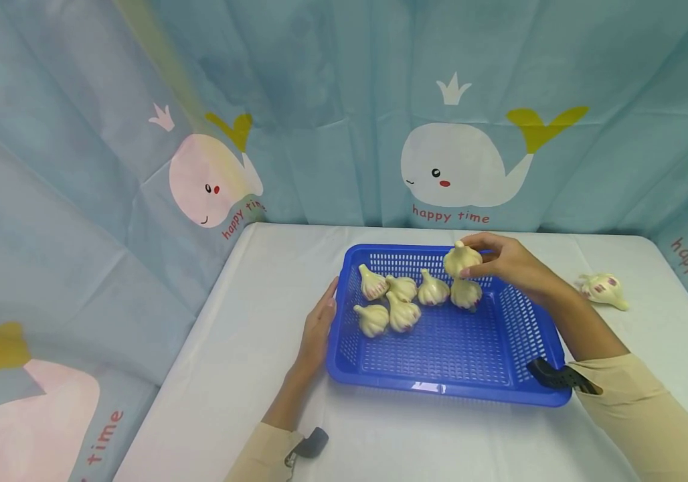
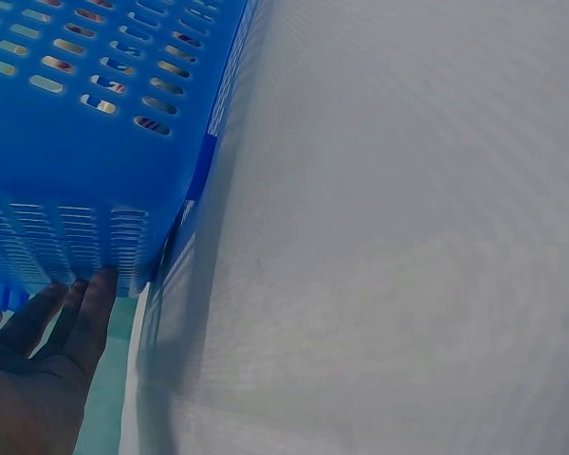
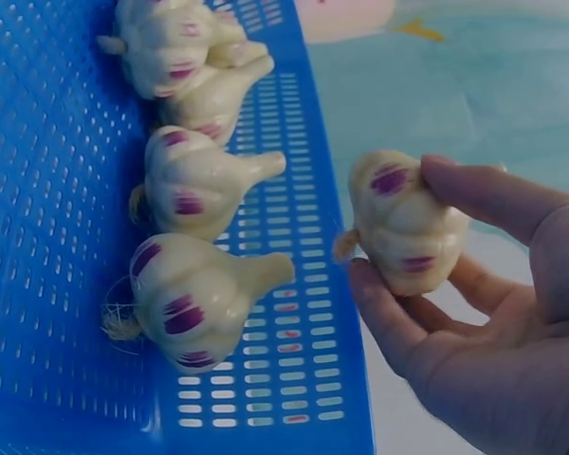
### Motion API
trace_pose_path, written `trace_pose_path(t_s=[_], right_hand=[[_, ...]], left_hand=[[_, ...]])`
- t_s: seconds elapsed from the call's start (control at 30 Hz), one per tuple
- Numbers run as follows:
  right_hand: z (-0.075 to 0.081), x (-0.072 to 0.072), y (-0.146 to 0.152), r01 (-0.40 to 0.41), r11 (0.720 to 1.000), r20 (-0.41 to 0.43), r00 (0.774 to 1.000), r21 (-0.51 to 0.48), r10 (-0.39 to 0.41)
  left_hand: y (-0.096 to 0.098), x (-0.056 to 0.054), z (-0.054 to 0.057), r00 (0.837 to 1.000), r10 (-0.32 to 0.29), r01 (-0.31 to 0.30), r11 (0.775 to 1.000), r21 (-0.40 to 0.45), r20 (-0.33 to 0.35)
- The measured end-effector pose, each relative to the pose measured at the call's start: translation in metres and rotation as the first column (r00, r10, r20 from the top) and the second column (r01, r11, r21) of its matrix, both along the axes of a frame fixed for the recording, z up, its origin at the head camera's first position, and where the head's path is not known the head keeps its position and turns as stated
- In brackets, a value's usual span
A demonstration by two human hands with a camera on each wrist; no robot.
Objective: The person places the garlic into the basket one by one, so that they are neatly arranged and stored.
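A garlic bulb (image 3: pixel 403 223) with purple streaks is pinched between the thumb and fingers of my right hand (image 1: pixel 503 260), held above the far side of the blue plastic basket (image 1: pixel 434 393). Inside the basket, several more garlic bulbs (image 1: pixel 403 314) lie toward the back and left. One garlic bulb (image 1: pixel 466 294) sits just below the held one. My left hand (image 1: pixel 318 328) touches the basket's left side; in the left wrist view, its extended fingers (image 2: pixel 93 308) rest against the slotted wall.
On the white-covered table (image 1: pixel 247 321), a loose garlic bulb (image 1: pixel 604 290) lies to the right of the basket, beyond my right forearm. A blue curtain (image 1: pixel 332 120) with printed whales hangs behind and beside the table. Dark straps (image 1: pixel 312 443) sit at both wrists.
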State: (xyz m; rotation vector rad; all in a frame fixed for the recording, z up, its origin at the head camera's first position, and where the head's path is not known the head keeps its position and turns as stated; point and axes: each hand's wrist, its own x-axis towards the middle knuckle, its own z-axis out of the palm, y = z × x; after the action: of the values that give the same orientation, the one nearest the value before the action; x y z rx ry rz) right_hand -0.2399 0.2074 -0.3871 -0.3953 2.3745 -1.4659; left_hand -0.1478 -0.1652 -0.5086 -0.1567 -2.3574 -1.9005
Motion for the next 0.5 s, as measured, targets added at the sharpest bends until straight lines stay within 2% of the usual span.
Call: trace_pose_path(t_s=[0.13, 0.27, 0.5], right_hand=[[-0.0038, -0.0017, -0.0018, -0.035, 0.998, -0.008, 0.999, 0.049, 0.035], [-0.0065, -0.0019, -0.0042, -0.070, 0.995, 0.018, 0.997, 0.072, 0.069], [-0.0107, -0.0015, -0.0089, -0.117, 0.991, 0.074, 0.991, 0.057, 0.113]], left_hand=[[0.0003, 0.0004, 0.0005, 1.000, 0.000, 0.000, 1.000, 0.002, -0.003], [0.0010, 0.0006, 0.0009, 1.000, 0.005, -0.005, 1.000, -0.001, -0.005], [0.0012, 0.0001, 0.0006, 1.000, 0.007, -0.007, 1.000, -0.007, -0.002]])
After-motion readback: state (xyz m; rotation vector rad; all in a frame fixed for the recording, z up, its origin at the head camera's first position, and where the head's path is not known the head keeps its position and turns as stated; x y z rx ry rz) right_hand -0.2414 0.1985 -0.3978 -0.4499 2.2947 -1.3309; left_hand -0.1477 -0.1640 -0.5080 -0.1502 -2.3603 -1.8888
